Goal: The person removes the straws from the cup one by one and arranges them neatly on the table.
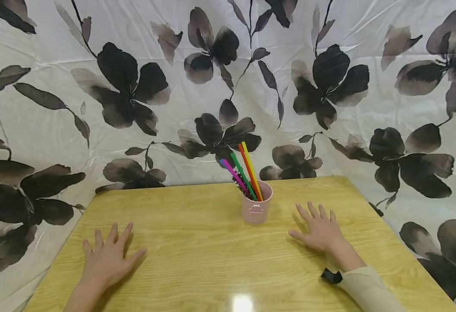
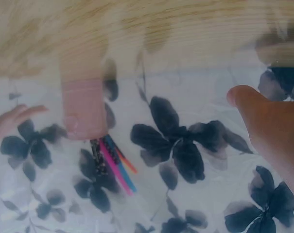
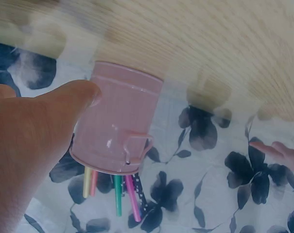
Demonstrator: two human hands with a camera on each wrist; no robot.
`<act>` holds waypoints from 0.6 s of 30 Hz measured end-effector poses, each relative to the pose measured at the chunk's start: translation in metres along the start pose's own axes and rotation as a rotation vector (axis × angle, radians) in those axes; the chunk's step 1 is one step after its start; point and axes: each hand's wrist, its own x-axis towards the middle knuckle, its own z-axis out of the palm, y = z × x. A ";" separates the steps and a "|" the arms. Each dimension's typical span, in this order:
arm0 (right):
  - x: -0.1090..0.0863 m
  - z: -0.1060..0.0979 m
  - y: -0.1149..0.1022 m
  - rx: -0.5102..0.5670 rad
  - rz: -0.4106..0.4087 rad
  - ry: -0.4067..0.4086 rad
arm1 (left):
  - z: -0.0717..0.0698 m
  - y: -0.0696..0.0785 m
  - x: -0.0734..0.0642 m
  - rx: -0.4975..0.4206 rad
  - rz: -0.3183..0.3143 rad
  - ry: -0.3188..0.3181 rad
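A pink cup [image 1: 251, 214] with a small handle stands upright near the back of the wooden table. Several slim coloured pens [image 1: 247, 171], in purple, green, orange and yellow, lean out of it beside a dark spotted one. On the left side of the table my left hand [image 1: 105, 262] lies palm down, fingers spread, holding nothing. My right hand [image 1: 321, 232] rests likewise, to the right of the cup and apart from it. Both wrist views are upside down; the right one shows my thumb [image 3: 64, 104] overlapping the cup [image 3: 120, 116] from the camera's angle.
The yellow wood-grain table [image 1: 196, 260] has its back edge against a white cloth [image 1: 270, 26] printed with dark flowers. That cloth also hangs along both sides. A black band piece [image 1: 331, 276] sits at my right sleeve's cuff. Light glares off the table's front.
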 end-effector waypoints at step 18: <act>-0.001 -0.003 -0.006 0.024 0.006 0.016 | -0.005 -0.002 0.001 -0.009 0.023 0.023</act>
